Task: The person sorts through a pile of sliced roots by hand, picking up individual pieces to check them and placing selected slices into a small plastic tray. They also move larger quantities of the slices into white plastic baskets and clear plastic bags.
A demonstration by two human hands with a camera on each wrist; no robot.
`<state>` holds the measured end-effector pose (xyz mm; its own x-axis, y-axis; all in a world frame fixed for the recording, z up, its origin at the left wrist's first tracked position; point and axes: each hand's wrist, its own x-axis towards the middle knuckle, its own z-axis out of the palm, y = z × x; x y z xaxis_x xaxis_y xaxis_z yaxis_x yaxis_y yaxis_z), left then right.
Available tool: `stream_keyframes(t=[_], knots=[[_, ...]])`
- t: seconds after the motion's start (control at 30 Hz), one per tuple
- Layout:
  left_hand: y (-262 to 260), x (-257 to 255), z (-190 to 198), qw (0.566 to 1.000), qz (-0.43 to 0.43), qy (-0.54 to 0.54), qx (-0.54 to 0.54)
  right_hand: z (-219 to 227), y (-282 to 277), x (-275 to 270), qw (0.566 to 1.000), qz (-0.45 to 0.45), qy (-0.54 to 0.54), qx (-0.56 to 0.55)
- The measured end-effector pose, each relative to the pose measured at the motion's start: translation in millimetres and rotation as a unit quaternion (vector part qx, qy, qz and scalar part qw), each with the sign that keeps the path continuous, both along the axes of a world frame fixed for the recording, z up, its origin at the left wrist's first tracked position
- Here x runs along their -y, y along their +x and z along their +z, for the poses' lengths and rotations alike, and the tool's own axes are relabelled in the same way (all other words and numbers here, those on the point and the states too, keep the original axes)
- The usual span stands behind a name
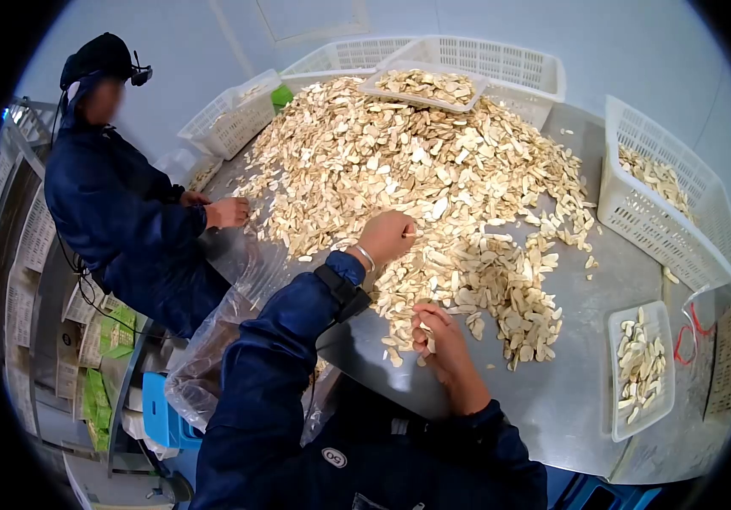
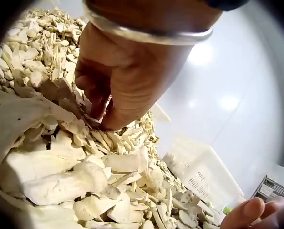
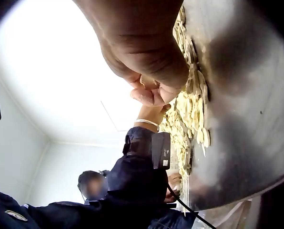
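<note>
A broad heap of pale dried mushroom slices (image 1: pixel 331 170) covers much of the steel table. My left hand (image 1: pixel 385 238), with a silver bangle at its wrist, reaches down to the near part of the heap. Thumb and fingers of that left hand (image 2: pixel 132 81) pinch a slice among the others in the left wrist view. Closer to my body, my right hand (image 1: pixel 444 344) is curled over the table beside the near edge of the slices. A pale slice (image 1: pixel 430 340) shows between its fingers. The right wrist view has the right hand (image 3: pixel 147 52) with its fingertips drawn together.
A tray of slices (image 1: pixel 429 89) sits atop the heap. White perforated baskets (image 1: pixel 671 204) stand around the back and right. At the right lies a shallow plastic tray (image 1: pixel 670 391) holding slices, with red cord (image 1: pixel 684 340) near it. Another person (image 1: pixel 127 195) works at the left.
</note>
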<state>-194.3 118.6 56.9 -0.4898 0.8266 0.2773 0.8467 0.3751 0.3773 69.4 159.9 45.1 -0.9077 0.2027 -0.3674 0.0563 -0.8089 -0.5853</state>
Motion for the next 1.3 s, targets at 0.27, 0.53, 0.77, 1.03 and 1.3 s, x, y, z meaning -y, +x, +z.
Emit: stream_keyframes(t=[0.27, 0.53, 0.77, 1.03, 1.3], knots=[[9, -1, 14, 0.999, 0.017, -0.034, -0.006, 5, 1, 0, 1.000, 0.005, 0.013, 0.004], [-7, 1, 23, 0.993, -0.030, -0.079, 0.078, 5, 2, -1, 1.000, 0.014, 0.013, 0.015], [-74, -59, 156, 0.987, 0.004, -0.128, 0.101, 4, 0, -1, 1.000, 0.012, 0.015, 0.010], [-101, -46, 163, 0.986, 0.072, 0.130, 0.082, 1, 0, -3, 1.000, -0.001, -0.009, -0.004], [-55, 127, 54, 0.969, 0.006, -0.055, 0.241, 6, -2, 0, 0.999, -0.012, 0.014, 0.028]])
